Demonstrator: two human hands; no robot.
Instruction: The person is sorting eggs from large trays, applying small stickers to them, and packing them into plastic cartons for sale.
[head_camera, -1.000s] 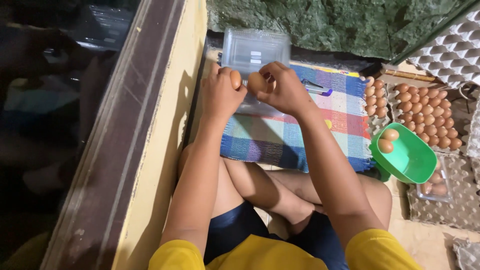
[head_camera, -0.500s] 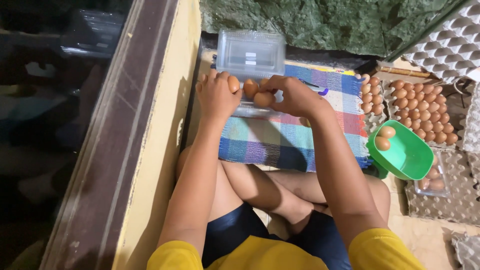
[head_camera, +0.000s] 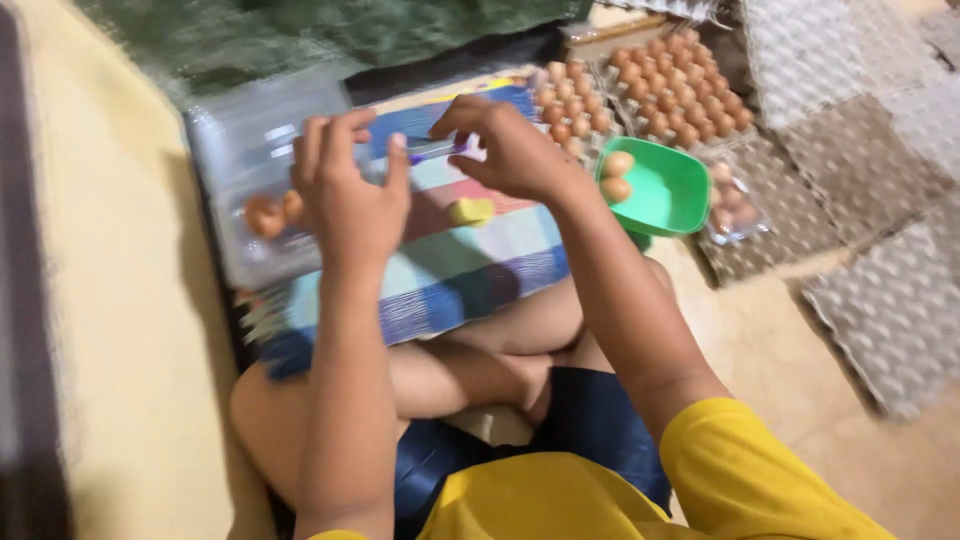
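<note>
A clear plastic egg box lies open on the left part of a checked cloth, with two brown eggs in its near side. My left hand hovers just right of the box, fingers spread and holding nothing. My right hand pinches a thin blue pen-like object over the cloth. The left thumb is close to that object's tip. A small yellow piece rests on the cloth below my right hand.
A green bowl holding two eggs sits right of the cloth. Behind it are trays full of brown eggs. Empty grey cardboard egg trays cover the floor at right. A yellow wall runs along the left, and my crossed legs are below.
Both hands held eggs at the plastic box; now the eggs lie in it. Both hands have moved right, and the right one has taken the thin blue object. The view has swung.
</note>
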